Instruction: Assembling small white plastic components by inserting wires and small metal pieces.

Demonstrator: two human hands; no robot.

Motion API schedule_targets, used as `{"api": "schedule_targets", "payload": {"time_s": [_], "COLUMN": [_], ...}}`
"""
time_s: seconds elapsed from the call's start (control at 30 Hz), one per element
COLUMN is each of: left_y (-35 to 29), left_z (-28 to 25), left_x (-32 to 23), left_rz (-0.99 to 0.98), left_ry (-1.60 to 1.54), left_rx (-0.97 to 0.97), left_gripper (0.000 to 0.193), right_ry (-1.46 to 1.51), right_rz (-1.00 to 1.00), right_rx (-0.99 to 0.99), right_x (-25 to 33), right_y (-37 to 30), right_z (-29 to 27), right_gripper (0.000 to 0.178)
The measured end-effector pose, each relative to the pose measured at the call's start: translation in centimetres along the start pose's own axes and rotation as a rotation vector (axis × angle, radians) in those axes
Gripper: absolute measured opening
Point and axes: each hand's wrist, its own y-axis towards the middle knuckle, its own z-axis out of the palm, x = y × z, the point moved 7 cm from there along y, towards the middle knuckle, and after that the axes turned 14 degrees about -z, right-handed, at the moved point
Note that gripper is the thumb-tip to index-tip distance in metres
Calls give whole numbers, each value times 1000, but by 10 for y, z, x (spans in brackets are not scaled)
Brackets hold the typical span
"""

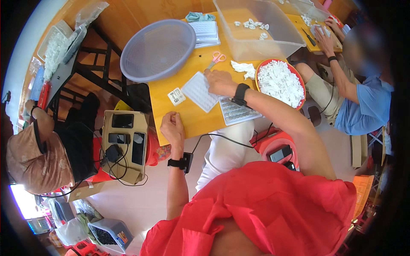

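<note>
Left hand point(172, 126) is resting over the near edge of the surface point(161, 104), fingers curled in; cannot tell if it is holding anything. To its right, a tray point(243, 120) of greyish pieces is lying near the edge. Right hand point(221, 82) is bending in at a white tray point(198, 90), fingers narrow, grip hidden. Beyond: pink-handled scissors point(218, 58) lying close by, red-rimmed bowl point(303, 89) holding white pieces point(279, 81), lilac basin point(156, 51) and clear bin point(260, 51) standing farther off.

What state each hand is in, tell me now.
Left hand: fingers curled beside the table; grip unclear.
Right hand: fingers curled at the white tray; grip unclear.
</note>
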Motion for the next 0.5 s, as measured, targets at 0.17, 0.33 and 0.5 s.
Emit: {"api": "schedule_targets", "payload": {"time_s": [0.17,0.33,0.5], "left_y": [0,6,19], "left_z": [-4,-2,-5], "left_x": [0,6,20], "left_rz": [-3,-2,-412], "left_ry": [1,-29,-439], "left_rx": [9,26,266], "left_gripper": [12,14,28], "right_ry": [186,517,870], "right_rz": [22,-24,-11], "right_rx": [-122,68,-68], "right_x": [-11,-24,-18], "right_y": [9,18,-4], "right_z": [13,14,-33], "right_gripper": [30,17,8]}}
